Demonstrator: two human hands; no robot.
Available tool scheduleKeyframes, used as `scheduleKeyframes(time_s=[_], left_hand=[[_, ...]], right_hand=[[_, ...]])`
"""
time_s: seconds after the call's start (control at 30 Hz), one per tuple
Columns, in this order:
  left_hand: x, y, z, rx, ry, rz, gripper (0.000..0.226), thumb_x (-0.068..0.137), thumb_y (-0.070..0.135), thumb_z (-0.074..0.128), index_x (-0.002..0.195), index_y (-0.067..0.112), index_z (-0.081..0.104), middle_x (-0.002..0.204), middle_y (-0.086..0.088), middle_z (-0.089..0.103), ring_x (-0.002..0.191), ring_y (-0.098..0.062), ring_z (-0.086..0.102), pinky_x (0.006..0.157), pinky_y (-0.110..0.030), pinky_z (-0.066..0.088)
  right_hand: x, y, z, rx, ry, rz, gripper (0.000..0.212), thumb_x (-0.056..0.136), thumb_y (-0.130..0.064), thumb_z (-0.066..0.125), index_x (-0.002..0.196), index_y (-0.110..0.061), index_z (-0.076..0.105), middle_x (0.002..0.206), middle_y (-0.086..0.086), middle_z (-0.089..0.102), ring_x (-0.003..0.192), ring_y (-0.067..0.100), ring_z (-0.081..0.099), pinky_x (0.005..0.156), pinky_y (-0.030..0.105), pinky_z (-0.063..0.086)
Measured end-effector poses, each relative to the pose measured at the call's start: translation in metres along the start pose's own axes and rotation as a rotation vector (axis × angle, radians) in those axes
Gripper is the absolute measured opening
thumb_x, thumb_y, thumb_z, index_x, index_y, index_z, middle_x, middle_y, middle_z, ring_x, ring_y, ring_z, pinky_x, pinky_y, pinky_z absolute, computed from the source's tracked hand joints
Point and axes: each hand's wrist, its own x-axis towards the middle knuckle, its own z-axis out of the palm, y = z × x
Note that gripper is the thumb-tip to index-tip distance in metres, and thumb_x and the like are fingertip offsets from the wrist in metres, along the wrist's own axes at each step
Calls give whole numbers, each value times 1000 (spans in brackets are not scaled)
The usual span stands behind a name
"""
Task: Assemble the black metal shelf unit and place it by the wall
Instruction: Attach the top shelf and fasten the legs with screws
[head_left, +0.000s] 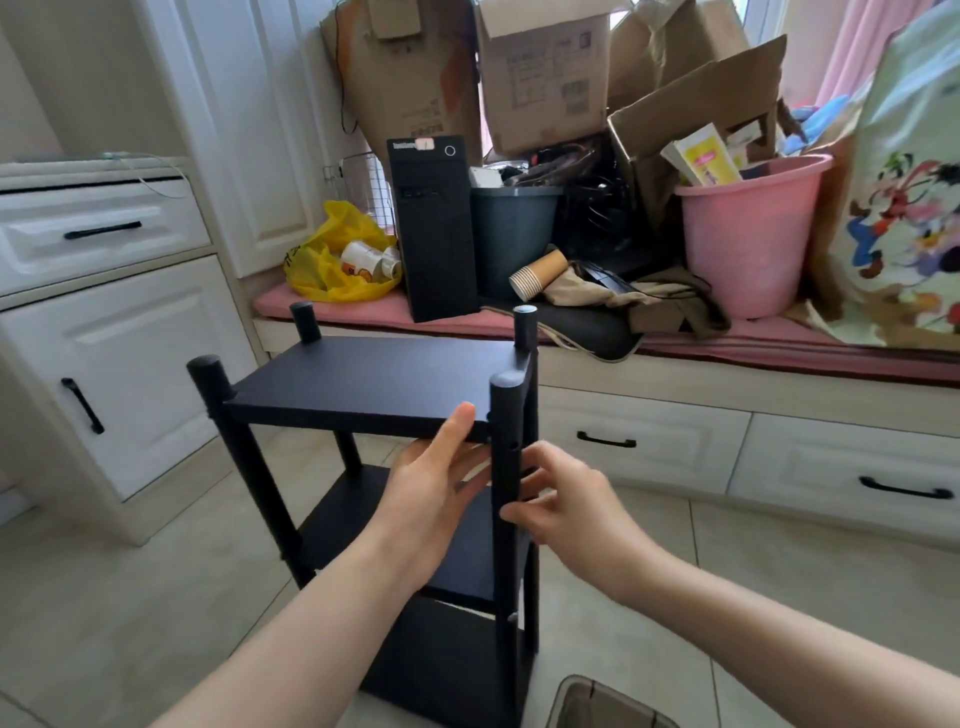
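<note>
Head view first gives us, below our fingers and nearest to us, the rim of a brown bin (597, 701) on the tiled floor (156, 597). Above it our right hand (571, 499) has its fingers (519, 514) curled round the front right post (504, 431) of the black shelf unit (467, 566), grasping it a little under the top board (374, 379). Our left hand (431, 499) is released, fingers (457, 431) stretched out, one tip touching the front edge of that board just left of the post. The unit stands upright on the floor between us and the window seat (779, 343), three boards on four posts. Left of the fingers is a white cabinet (130, 364). Beyond the fingers, on the seat's pink cushion, we see a yellow bag (322, 260), a black computer tower (436, 234), a pink bucket (748, 239) and, farthest back, cardboard boxes (545, 73).
</note>
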Motion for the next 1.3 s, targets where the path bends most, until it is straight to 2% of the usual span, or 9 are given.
scheduleKeyframes(time_s=[0.1, 0.2, 0.33, 0.53, 0.67, 0.83, 0.93, 1.07, 1.3], left_hand=[[-2, -4, 3, -64, 26, 26, 57, 83, 39, 66, 115, -8, 66, 104, -20, 73, 95, -29, 72, 89, -40, 53], [-5, -4, 2, -84, 14, 30, 66, 86, 36, 66, 127, -15, 56, 107, -22, 71, 93, -29, 72, 83, -35, 59], [-9, -1, 4, -110, 7, 30, 55, 91, 30, 65, 127, -11, 58, 107, -19, 69, 88, -25, 70, 78, -33, 60], [-10, -5, 5, -85, 21, 51, 25, 97, 24, 61, 107, 1, 65, 93, -10, 71, 80, -20, 70, 70, -30, 57], [-15, -8, 3, -62, 6, 53, 22, 98, 26, 58, 99, 6, 67, 89, -8, 71, 83, -22, 71, 71, -31, 58], [-20, -12, 2, -9, 21, 81, 24, 99, 27, 56, 97, 6, 69, 89, -11, 72, 87, -25, 72, 86, -44, 57], [-22, -13, 2, 9, 12, 85, 29, 94, 32, 60, 97, 5, 70, 93, -16, 71, 89, -28, 71, 95, -49, 56], [-23, -13, 2, 21, -12, 101, 36, 84, 38, 63, 99, 6, 70, 90, -13, 72, 88, -26, 72, 93, -49, 56], [-20, -10, 1, 8, -19, 109, 21, 90, 32, 63, 88, 14, 73, 90, -8, 74, 86, -24, 72, 85, -38, 56]], right_hand=[[-5, -1, 7, 4, 8, -14, 25, 89, -5, 68, 99, -25, 59, 86, -8, 67, 66, -4, 63, 59, 10, 44], [-10, -1, 7, -11, 25, -25, 18, 92, -13, 66, 99, -28, 60, 89, -10, 69, 69, -2, 65, 63, 13, 48], [-13, 1, 5, 11, 43, 2, 10, 96, -26, 61, 94, -36, 64, 89, -8, 72, 84, 7, 69, 83, 34, 58], [-15, -3, 5, -33, 56, -1, 23, 98, -35, 57, 98, -20, 74, 86, -5, 73, 87, 9, 69, 84, 41, 57], [-15, -4, 3, -90, 18, 2, 29, 98, -38, 54, 90, -17, 73, 84, 6, 73, 87, 24, 70, 82, 47, 57], [-17, -3, 2, -84, 15, -10, 18, 97, -38, 58, 92, -24, 69, 89, -3, 73, 87, 12, 71, 87, 38, 57], [-18, -4, 2, -75, 24, 3, 19, 96, -38, 59, 96, -23, 70, 89, -3, 73, 88, 11, 71, 87, 38, 57], [-18, -4, 2, -38, 18, 38, 21, 94, -41, 61, 95, -22, 70, 88, -1, 74, 88, 13, 71, 87, 41, 57], [-18, -5, -3, 89, -17, 111, 27, 90, -42, 65, 97, -16, 71, 94, 0, 75, 88, 11, 73, 87, 42, 59]])
